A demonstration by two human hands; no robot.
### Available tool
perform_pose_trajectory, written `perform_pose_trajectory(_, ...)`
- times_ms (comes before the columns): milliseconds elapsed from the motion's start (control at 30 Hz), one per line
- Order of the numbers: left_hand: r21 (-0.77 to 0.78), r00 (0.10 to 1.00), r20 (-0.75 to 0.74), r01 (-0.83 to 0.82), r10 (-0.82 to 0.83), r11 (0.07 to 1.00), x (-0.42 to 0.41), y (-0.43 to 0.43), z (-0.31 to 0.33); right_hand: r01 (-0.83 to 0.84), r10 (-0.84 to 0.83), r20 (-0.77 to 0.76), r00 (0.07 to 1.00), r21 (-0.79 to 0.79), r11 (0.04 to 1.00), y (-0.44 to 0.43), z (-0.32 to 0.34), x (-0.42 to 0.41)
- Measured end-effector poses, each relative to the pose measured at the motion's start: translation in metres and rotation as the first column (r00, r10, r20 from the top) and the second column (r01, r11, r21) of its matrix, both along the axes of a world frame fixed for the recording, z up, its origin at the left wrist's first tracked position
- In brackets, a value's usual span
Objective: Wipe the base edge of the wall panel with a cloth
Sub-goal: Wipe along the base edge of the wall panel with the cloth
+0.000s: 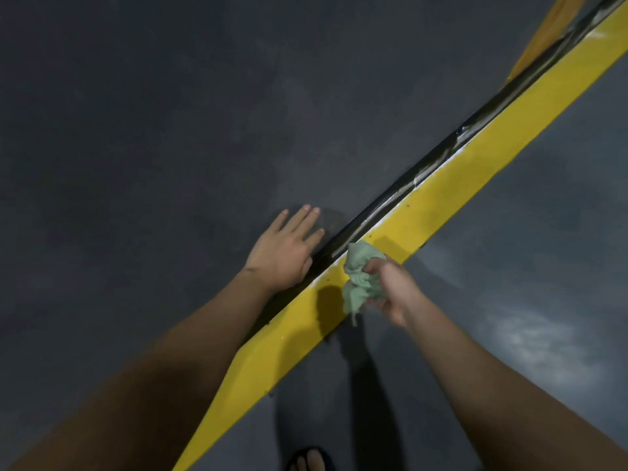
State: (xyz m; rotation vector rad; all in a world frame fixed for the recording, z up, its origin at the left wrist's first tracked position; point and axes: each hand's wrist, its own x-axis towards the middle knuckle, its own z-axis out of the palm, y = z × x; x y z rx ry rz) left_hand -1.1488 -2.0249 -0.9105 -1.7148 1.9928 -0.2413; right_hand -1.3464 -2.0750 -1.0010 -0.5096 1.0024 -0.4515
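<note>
While the left hand [283, 253] lies flat on the wall [136, 130], right hand [394, 290] grips bunched cloth [362, 277] at yellow edge [475, 164]; fingertips hidden.

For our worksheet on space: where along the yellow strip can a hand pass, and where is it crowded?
Free: yellow strip beyond the cloth, between black seam and grey floor. Crowded: at the cloth, between left hand and right hand.

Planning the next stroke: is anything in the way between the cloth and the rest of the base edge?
Nothing visible does. The cloth, gripped by the right hand, sits on the yellow base edge, which runs unobstructed to the upper right. The left hand rests flat on the panel beside it, off the strip.
</note>
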Motion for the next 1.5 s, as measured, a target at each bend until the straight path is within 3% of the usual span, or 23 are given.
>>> perform_pose_trajectory(167,-0.169,0.982,-0.096,0.148,-0.165,0.975,0.004,-0.077,-0.055,0.079,-0.109,0.265,0.958,0.12,0.99,-0.028,-0.012,-0.031)
perform_pose_trajectory(300,-0.254,0.98,-0.089,0.151,-0.179,0.955,-0.012,-0.132,-0.067,0.122,-0.119,0.058,0.991,-0.048,0.991,-0.051,-0.025,-0.027)
perform_pose_trajectory(367,-0.291,0.994,-0.065,0.068,-0.091,0.954,-0.028,-0.149,-0.071,0.113,-0.105,0.093,0.99,-0.082,0.99,-0.059,-0.027,-0.019)
perform_pose_trajectory(433,-0.295,0.993,-0.041,0.09,-0.107,0.951,-0.035,-0.156,-0.082,0.074,-0.052,0.137,0.989,-0.162,0.984,-0.064,-0.038,-0.009)
perform_pose_trajectory(500,-0.318,0.987,-0.037,0.137,-0.157,0.938,-0.026,-0.158,-0.095,0.057,-0.047,0.05,0.998,-0.21,0.976,-0.062,-0.055,0.001)
perform_pose_trajectory(633,-0.39,0.938,0.028,0.328,-0.345,0.86,0.007,-0.157,-0.106,0.261,-0.261,-0.004,0.965,-0.027,0.965,-0.051,-0.103,0.024)
perform_pose_trajectory(700,-0.3,0.929,0.144,0.369,-0.341,0.88,0.013,-0.145,-0.096,0.271,-0.273,0.033,0.962,0.04,0.962,-0.04,-0.114,0.04)
perform_pose_trajectory(800,-0.171,0.942,0.259,0.261,-0.212,0.95,0.019,-0.11,-0.08,0.209,-0.229,0.095,0.969,0.18,0.961,-0.022,-0.122,0.062)
perform_pose_trajectory(933,-0.215,0.921,0.332,0.284,-0.203,0.934,0.055,-0.063,-0.05,0.23,-0.31,0.185,0.932,0.359,0.905,0.0,-0.115,0.091)
perform_pose_trajectory(1033,-0.164,0.892,0.383,0.322,-0.24,0.933,0.06,-0.047,-0.032,0.206,-0.312,0.267,0.912,0.36,0.91,0.008,-0.112,0.115)
perform_pose_trajectory(1133,-0.206,0.915,0.328,0.31,-0.233,0.928,0.05,-0.051,-0.019,0.205,-0.345,0.302,0.889,0.412,0.888,0.01,-0.111,0.137)
perform_pose_trajectory(1367,-0.131,0.935,0.337,0.167,-0.114,0.977,0.038,-0.044,-0.011,0.267,-0.41,0.224,0.884,0.478,0.837,0.005,-0.115,0.127)
perform_pose_trajectory(1500,-0.148,0.907,0.389,0.231,-0.158,0.962,0.059,-0.035,-0.014,0.259,-0.397,0.178,0.9,0.515,0.817,0.004,-0.128,0.111)
